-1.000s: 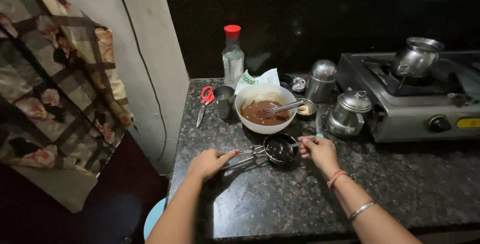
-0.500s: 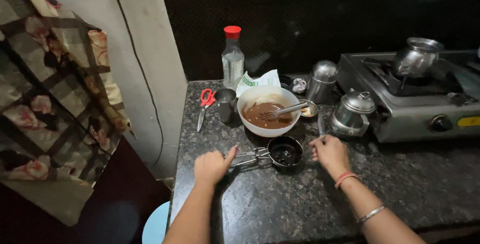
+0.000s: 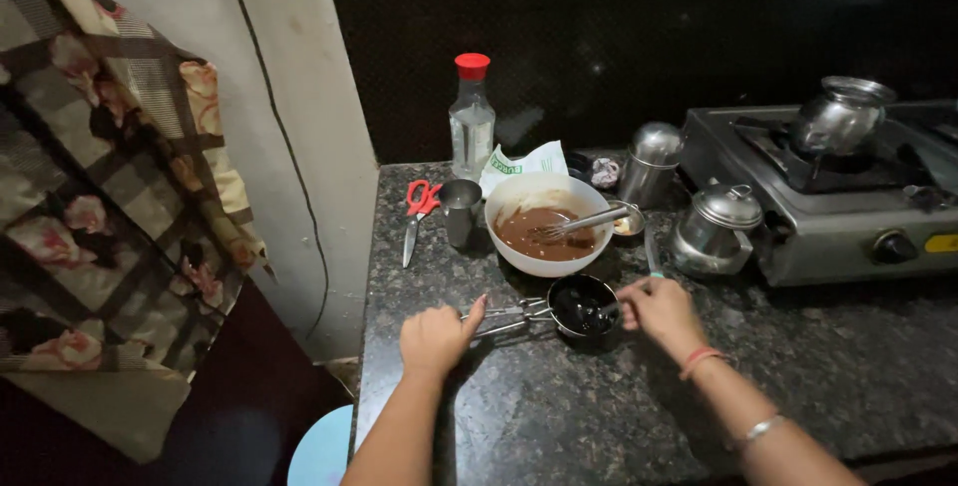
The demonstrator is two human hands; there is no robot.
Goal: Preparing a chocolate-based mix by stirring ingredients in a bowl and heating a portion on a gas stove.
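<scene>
- Left hand [image 3: 436, 338] grips the wire handle [image 3: 504, 318] of a small black pan [image 3: 582, 307].
- Right hand [image 3: 663, 312], at the pan's 3 o'clock, pinches a thin tool dipping into it.
- White bowl of brown batter [image 3: 548, 229] sits at the pan's 12 o'clock.

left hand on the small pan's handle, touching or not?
Touching. The head view shows the left hand with fingers resting on the metal handle of the small dark pan; no gap shows between them.

On the desk [image 3: 559, 406], the left hand [image 3: 435, 338] touches the cup handles [image 3: 504, 318]; the right hand [image 3: 661, 312] works at the black cup [image 3: 582, 306] before a bowl [image 3: 547, 229].
</scene>
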